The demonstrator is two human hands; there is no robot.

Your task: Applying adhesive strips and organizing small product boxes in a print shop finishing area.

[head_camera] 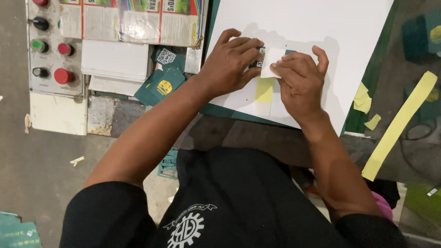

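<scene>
I see my left hand and right hand pinching a small white paper label against the large white sheet, above a yellow backing strip.

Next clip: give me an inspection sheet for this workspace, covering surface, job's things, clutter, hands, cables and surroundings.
Surface: large white sheet lying on a green mat.
Job's things: small white label on a dark green piece, yellow strip below it.
Clutter: yellow paper scraps, long yellow strip, green booklets.
Hands: left hand and right hand both pressing on the label.
Cables: black cables at the right.
Surroundings: control panel with red and green buttons, concrete floor.
</scene>
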